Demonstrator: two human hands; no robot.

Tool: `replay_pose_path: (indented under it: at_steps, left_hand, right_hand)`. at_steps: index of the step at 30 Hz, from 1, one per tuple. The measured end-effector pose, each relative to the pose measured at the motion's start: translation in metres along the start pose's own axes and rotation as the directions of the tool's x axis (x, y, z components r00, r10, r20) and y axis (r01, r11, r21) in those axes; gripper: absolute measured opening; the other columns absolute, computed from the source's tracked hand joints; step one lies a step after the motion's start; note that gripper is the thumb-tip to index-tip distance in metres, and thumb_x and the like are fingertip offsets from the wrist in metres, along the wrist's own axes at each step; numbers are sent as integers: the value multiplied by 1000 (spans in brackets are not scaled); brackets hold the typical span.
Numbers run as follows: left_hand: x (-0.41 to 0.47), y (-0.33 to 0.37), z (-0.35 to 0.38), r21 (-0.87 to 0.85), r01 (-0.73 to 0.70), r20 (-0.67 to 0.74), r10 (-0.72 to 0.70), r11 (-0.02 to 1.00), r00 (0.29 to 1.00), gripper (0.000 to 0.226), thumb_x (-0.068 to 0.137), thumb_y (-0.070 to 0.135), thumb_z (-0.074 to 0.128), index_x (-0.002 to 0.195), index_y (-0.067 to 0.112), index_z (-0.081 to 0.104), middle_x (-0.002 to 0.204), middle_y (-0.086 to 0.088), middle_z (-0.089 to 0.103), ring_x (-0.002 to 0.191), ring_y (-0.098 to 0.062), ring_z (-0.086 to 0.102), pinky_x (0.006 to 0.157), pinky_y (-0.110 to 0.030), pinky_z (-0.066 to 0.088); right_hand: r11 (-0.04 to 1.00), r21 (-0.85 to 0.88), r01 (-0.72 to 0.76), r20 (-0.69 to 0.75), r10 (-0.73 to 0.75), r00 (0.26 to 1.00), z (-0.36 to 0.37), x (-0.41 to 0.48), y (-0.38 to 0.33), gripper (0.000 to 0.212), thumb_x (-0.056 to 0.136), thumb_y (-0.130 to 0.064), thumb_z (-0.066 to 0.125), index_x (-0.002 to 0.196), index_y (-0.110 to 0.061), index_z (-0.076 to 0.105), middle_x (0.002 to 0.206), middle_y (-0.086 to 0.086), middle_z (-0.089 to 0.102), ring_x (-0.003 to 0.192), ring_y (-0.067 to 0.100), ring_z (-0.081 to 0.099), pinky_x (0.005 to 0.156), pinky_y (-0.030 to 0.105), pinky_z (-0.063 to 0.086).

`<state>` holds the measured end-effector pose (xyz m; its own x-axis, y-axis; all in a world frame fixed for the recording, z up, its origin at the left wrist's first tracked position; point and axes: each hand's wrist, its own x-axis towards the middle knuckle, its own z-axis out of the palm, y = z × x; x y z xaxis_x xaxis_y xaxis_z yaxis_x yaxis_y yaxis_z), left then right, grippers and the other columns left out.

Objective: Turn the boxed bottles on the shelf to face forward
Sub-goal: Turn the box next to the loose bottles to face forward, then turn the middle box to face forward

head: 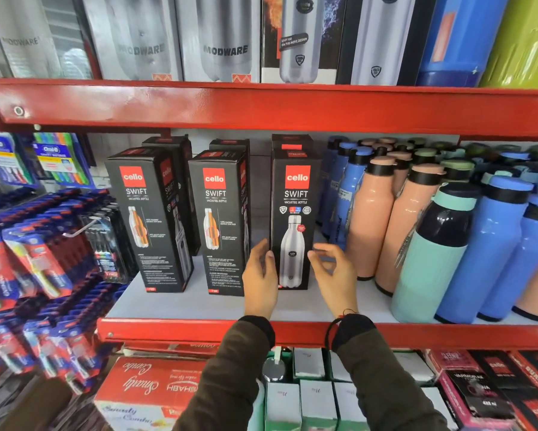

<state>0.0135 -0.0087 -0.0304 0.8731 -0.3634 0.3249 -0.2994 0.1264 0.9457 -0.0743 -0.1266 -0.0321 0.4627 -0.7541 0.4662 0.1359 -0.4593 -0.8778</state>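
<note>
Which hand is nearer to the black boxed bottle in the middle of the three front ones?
The left hand. It lies at the left edge of the right box, just beside the middle box. The right hand is open beyond the right box's far edge.

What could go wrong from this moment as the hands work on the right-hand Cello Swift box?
1. The right-hand box is tall and narrow; the left hand touches its lower edge, so a push could tip it back onto the boxes behind.
2. The right hand hovers open close to the peach bottles; a sideways move may knock them.
3. The middle box and left box show their cutaway panels and could be skipped.
</note>
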Motion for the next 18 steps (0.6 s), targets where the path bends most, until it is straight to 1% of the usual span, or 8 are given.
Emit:
replay_pose_path:
  at_steps: [2,4,6,8,11,13,16,18]
  left_hand:
    - [-8,5,-7,-9,-30,-11,30,1000,999,34,106,26,47,138,17,56,134,6,63,119,1,60,107,-22,44]
    - [-15,10,-15,-18,-72,-38,71,997,997,31,106,25,46,133,16,59,131,6,65,118,5,59,106,-19,45]
    - [-21,14,-25,-7,-134,-79,133,991,988,28,107,22,46,129,15,61,129,3,67,121,-2,61,103,-18,46]
    - [-26,16,-38,-7,-197,-122,195,980,973,26,106,17,46,126,13,63,125,0,68,119,-6,62,100,-17,45]
    - [-24,16,-59,78,-260,-188,270,962,944,27,105,10,46,127,11,61,125,-5,60,123,-18,57,109,-34,45]
    - [-17,14,-74,133,-222,-243,249,966,937,31,103,8,47,133,11,56,130,-8,52,129,-24,49,114,-43,39]
    - [-3,13,-97,105,-110,-213,131,988,968,45,105,10,43,150,13,41,149,-9,38,144,-22,35,124,-41,26]
    - [6,12,-109,45,-35,-102,39,998,994,50,108,16,39,157,17,31,160,-1,29,153,-18,27,127,-36,20]
  right_hand:
    - [1000,-3,27,-12,-27,1000,1,-7,-6,13,92,-19,71,106,-19,70,93,-13,68,87,-2,65,71,25,57]
    - [998,-5,61,-6,-61,998,6,-15,-13,12,92,-19,71,103,-20,70,92,-14,69,84,-3,65,70,18,53]
    - [996,3,89,11,-89,996,14,-23,-21,11,92,-20,70,103,-20,71,92,-15,70,82,-2,65,68,11,49]
    - [995,14,99,43,-99,994,25,-30,-29,11,93,-21,69,104,-22,71,94,-11,73,84,3,68,68,14,51]
    - [995,51,89,102,-93,990,44,-39,-39,18,95,-20,67,111,-23,72,101,-6,75,89,1,69,70,12,52]
    - [997,59,45,177,-55,983,61,-43,-44,27,97,-18,63,124,-18,69,116,-2,72,99,0,67,77,5,48]
    - [1000,18,-9,269,4,963,84,-45,-46,39,102,-17,54,141,-12,55,138,4,61,117,7,60,89,-1,40]
    - [999,-17,-51,309,54,950,100,-45,-46,44,105,-21,50,148,-15,45,147,7,54,131,13,53,108,14,38]
